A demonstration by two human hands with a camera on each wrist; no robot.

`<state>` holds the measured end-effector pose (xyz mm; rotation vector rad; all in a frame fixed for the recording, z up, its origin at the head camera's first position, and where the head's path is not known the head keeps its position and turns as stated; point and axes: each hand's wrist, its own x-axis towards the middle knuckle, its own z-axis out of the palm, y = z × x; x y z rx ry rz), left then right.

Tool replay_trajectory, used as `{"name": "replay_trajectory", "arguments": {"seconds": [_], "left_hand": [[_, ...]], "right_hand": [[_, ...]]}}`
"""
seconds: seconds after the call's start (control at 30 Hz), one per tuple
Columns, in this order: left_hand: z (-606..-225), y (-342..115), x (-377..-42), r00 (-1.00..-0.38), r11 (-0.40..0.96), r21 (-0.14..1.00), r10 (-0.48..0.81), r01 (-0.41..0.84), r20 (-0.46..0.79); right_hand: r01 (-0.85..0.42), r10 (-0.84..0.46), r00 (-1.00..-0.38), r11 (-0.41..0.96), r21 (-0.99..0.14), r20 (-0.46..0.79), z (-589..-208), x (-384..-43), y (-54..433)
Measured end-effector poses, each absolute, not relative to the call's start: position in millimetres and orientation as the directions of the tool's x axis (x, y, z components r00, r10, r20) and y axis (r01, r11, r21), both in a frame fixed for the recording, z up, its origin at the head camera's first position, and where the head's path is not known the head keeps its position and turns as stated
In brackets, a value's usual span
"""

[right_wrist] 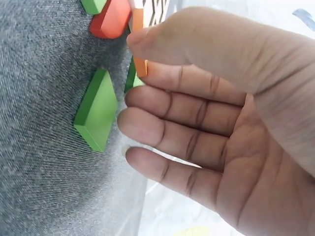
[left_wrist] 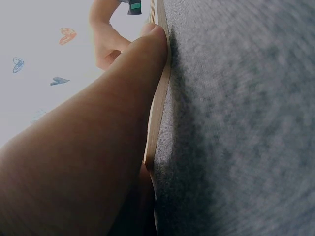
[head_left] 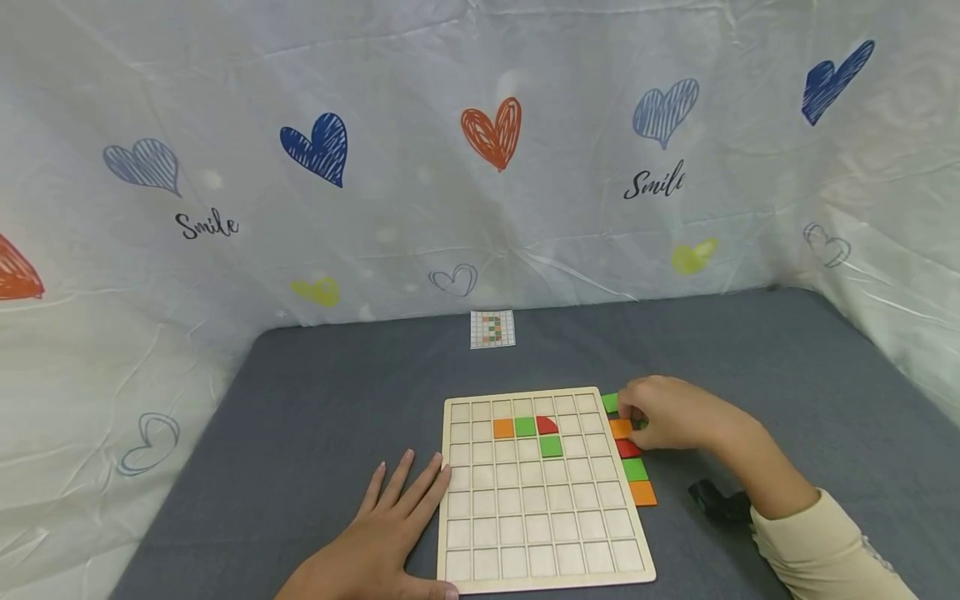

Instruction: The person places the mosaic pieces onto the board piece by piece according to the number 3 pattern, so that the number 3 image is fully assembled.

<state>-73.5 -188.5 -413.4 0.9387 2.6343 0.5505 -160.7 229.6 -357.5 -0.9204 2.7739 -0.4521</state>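
A pale wooden grid board lies on the grey cloth. My left hand is spread flat beside its left edge, fingertips at the side and thumb at the near corner. On the board sit an orange tile, a green tile, a red tile with a rounded corner and, below that, another green tile. At the right edge, my right hand pinches an orange tile between thumb and index finger. Its other fingers curl loosely near a green tile.
Down the board's right side run more tiles: a red one, a green one and an orange one. A small pattern card lies near the far edge. A black device is by my right wrist. A heart-printed curtain hangs behind.
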Motion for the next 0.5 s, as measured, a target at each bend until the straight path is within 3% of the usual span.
{"name": "replay_trajectory", "arguments": {"seconds": [0.5], "left_hand": [[-414.5, -187.8, -73.4, -0.754, 0.726, 0.452, 0.637, 0.517, -0.159]], "right_hand": [[-0.559, -0.648, -0.759, 0.697, -0.449, -0.061, -350.1, -158.0, 229.6]]}}
